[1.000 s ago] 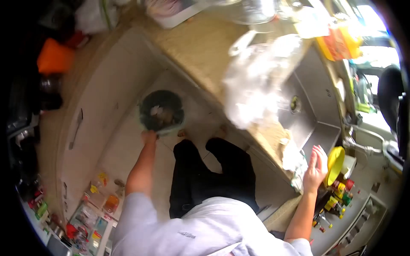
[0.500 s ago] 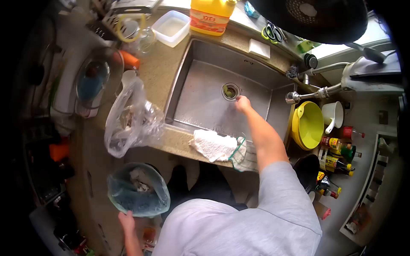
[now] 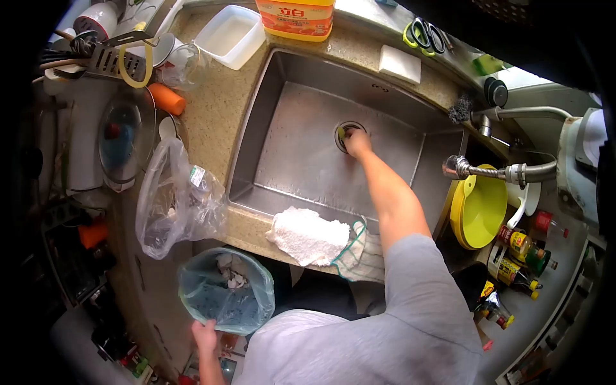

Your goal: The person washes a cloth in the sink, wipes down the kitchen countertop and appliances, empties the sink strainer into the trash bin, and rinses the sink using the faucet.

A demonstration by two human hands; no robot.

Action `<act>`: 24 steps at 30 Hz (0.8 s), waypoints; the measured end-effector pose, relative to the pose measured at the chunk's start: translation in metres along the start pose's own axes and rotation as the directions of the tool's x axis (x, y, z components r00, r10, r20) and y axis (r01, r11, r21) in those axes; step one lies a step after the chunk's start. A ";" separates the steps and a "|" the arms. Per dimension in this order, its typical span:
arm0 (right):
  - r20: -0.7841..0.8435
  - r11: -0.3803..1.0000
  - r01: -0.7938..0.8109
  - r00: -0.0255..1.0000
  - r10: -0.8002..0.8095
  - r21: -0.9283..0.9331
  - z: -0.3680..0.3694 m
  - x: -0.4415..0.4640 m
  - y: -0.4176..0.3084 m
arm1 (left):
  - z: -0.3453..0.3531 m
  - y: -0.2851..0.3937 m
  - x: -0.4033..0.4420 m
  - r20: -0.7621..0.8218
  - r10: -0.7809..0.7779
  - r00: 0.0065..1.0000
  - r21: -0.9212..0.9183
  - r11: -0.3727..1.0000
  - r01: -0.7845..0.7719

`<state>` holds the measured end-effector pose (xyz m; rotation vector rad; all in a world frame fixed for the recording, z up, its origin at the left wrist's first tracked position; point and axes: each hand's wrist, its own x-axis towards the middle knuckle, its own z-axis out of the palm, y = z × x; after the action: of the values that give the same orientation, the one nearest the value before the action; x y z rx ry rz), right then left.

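My left hand (image 3: 204,335) grips the rim of a lined trash bin (image 3: 226,314), held off the counter at lower left. Crumpled white scraps (image 3: 232,269) lie inside the bin's pale green bag. My right hand (image 3: 357,142) reaches down into the steel sink (image 3: 301,135), its fingers bent in over the drain (image 3: 341,136). Something green (image 3: 347,130) shows in the drain beside the fingers. The fingertips are hidden, so what they hold cannot be made out.
On the front counter edge lie a white towel (image 3: 309,236) and a striped glove (image 3: 362,255). A clear plastic bag (image 3: 183,205) sits to the left. Yellow basins (image 3: 482,212) and several bottles stand at right. The faucet (image 3: 457,167) reaches over the sink's right side.
My right hand has moved further over the drain, covering part of it. The bin in my left hand sits closer to the counter. The head view has shifted.
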<state>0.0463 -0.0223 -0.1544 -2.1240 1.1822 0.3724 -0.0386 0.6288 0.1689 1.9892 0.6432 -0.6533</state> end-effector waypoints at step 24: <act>-0.400 0.876 0.148 0.915 0.055 0.459 -0.014 -0.032 0.001 | 0.005 -0.005 0.011 -0.087 -0.083 0.993 -0.074 0.994 0.077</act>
<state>0.0268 -0.0118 -0.1275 -1.8173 1.2795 -0.3789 -0.0351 0.6284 0.1560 1.9440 0.7936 -0.5834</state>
